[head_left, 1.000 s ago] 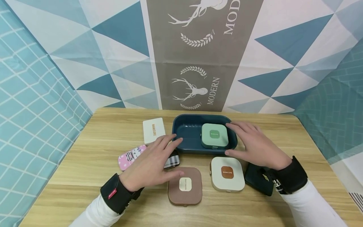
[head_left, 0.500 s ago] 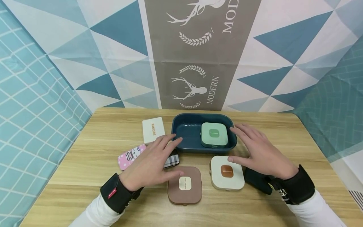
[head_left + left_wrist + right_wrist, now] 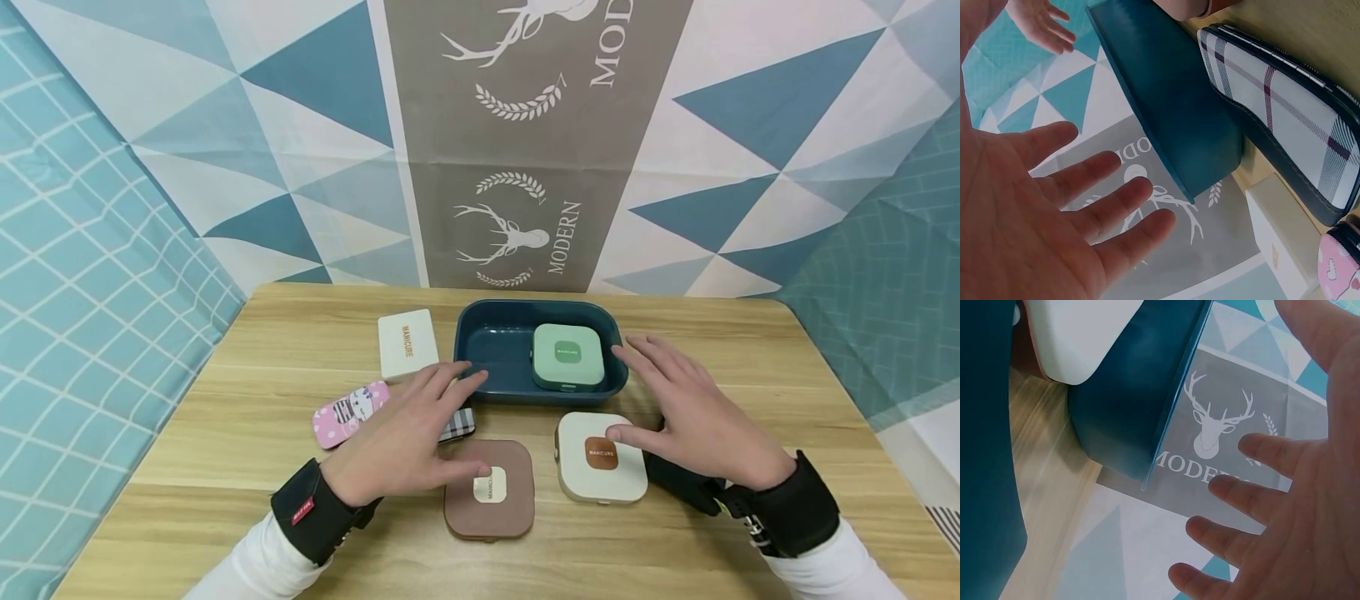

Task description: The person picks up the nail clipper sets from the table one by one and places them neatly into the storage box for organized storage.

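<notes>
A mint-green manicure case (image 3: 567,379) lies in the right part of the dark blue tray (image 3: 491,358). My left hand (image 3: 397,442) hovers at the tray's front left corner, fingers spread and holding nothing. It partly covers a plaid zip case (image 3: 1285,106), and its thumb is over a mauve manicure case (image 3: 491,517). My right hand (image 3: 701,417) hangs beside the tray's right end, also with fingers spread and nothing in it. Below its thumb sits a cream manicure case (image 3: 600,485) with a brown square label. A dark green case (image 3: 678,487) is mostly hidden under that hand.
A white box (image 3: 405,337) marked MANICURE stands left of the tray. In front of it is a pink cartoon case (image 3: 337,421). The wooden table (image 3: 300,342) meets a patterned cloth backdrop (image 3: 517,150) behind the tray.
My right hand has drawn away from the tray's right rim, moving right and toward me. My left hand has shifted only slightly. The cases and tray stay where they were.
</notes>
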### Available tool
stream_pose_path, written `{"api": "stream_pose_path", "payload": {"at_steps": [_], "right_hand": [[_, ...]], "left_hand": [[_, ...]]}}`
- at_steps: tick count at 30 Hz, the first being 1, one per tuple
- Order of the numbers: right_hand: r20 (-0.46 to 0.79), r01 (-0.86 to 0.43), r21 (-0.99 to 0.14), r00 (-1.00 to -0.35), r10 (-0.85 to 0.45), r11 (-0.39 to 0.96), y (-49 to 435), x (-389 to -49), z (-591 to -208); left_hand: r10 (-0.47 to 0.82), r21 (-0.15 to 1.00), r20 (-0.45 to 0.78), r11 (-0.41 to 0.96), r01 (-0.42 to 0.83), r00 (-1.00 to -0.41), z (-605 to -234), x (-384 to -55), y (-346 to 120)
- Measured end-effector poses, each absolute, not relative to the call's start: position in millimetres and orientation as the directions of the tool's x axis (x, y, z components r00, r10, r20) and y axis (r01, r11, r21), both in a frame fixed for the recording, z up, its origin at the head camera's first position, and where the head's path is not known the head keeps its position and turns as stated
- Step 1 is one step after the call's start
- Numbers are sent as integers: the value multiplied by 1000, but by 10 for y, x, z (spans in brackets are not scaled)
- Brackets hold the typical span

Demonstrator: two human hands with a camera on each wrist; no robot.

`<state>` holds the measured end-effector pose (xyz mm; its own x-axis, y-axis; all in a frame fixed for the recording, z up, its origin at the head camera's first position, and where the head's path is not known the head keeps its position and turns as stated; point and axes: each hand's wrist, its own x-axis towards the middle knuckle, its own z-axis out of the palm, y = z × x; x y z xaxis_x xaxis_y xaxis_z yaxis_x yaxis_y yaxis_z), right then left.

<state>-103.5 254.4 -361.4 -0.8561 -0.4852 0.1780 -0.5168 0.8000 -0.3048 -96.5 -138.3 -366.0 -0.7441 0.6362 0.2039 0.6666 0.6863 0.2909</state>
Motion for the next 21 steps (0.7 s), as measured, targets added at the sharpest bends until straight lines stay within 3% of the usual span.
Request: {"api": "stream_pose_path", "payload": {"at_steps": [21], "right_hand": [[181,-501,-321,-866,-467,804,2560,-1029,-3715]], "left_hand": [[662,321,139,674,666,-737,-3756,-887,-1302]]}}
